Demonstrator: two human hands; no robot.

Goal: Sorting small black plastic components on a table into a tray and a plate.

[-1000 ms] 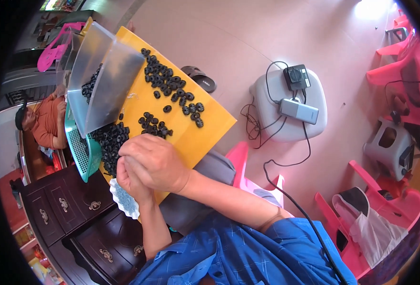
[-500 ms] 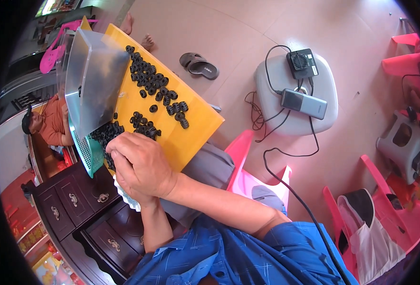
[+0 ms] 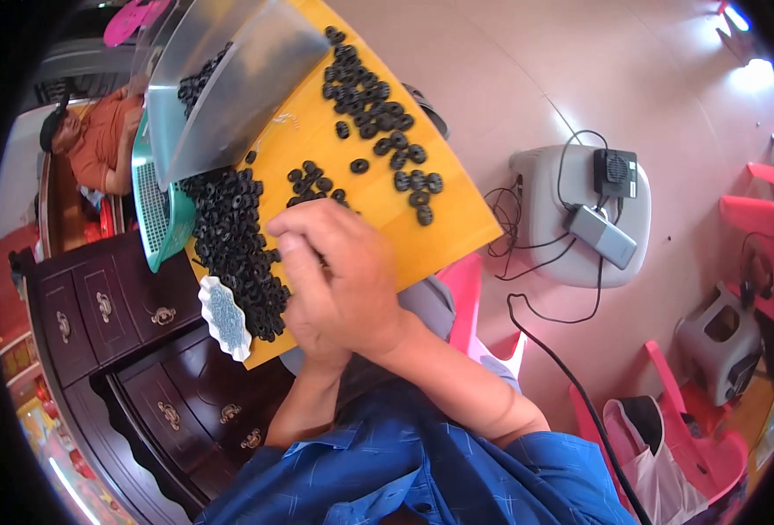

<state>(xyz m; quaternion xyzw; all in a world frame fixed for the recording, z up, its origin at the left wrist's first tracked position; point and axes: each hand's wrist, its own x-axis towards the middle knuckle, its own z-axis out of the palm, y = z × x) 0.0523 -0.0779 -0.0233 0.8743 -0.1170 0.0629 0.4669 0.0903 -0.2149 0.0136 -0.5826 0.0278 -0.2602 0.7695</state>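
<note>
My right hand [image 3: 343,276] is over the near part of a yellow board, its fingers curled in; what they grip is hidden. Beneath it is my left hand [image 3: 315,339], mostly covered, its fingers out of sight. To their left lies a dense heap of small black ringed wheels [image 3: 234,219]. A smaller cluster of black wheels [image 3: 310,182] sits just beyond my hands, and a looser group of black wheels [image 3: 365,96] spreads toward the far edge. A white wavy-rimmed dish [image 3: 237,346] at the near left corner holds tiny blue-grey pieces.
A translucent bin [image 3: 238,96] with more black wheels and a green perforated basket [image 3: 153,236] stand at the left. Beyond is a seated person [image 3: 98,144]. A dark drawer cabinet [image 3: 124,306] is near left. A grey stool [image 3: 545,254] carries cabled devices on the right.
The view has shifted, so the board appears farther right. My hands have moved off the left heap and dish toward the smaller cluster, uncovering the dish. They stay together.
</note>
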